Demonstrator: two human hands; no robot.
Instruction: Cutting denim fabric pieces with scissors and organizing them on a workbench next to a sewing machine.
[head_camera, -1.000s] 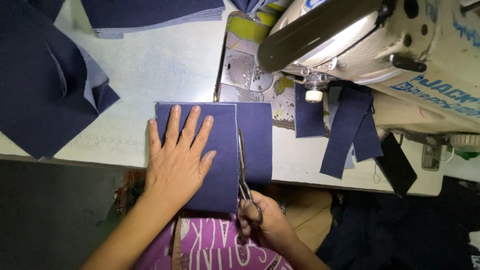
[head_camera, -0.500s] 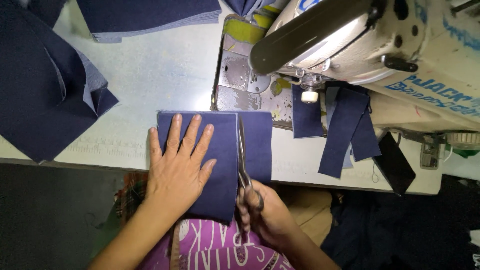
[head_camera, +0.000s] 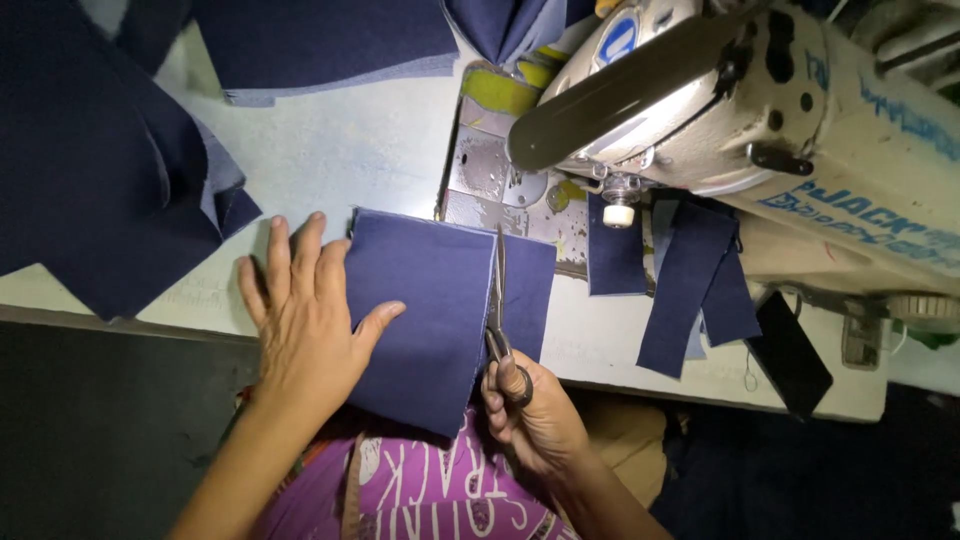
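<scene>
A folded navy fabric piece lies at the near edge of the pale sewing table and hangs over it toward me. My left hand rests flat at the fabric's left edge, fingers spread, thumb on the cloth. My right hand grips the handles of a pair of scissors. The blades point away from me along a line through the fabric, with a narrow navy strip to their right.
A cream industrial sewing machine fills the upper right, with navy strips hanging below its head. Stacks of navy fabric lie at the left and at the top. A black tag hangs at the table's right edge.
My left hand has slid left off the middle of the fabric to its left edge. The scissors stay along the same line in the cloth.
</scene>
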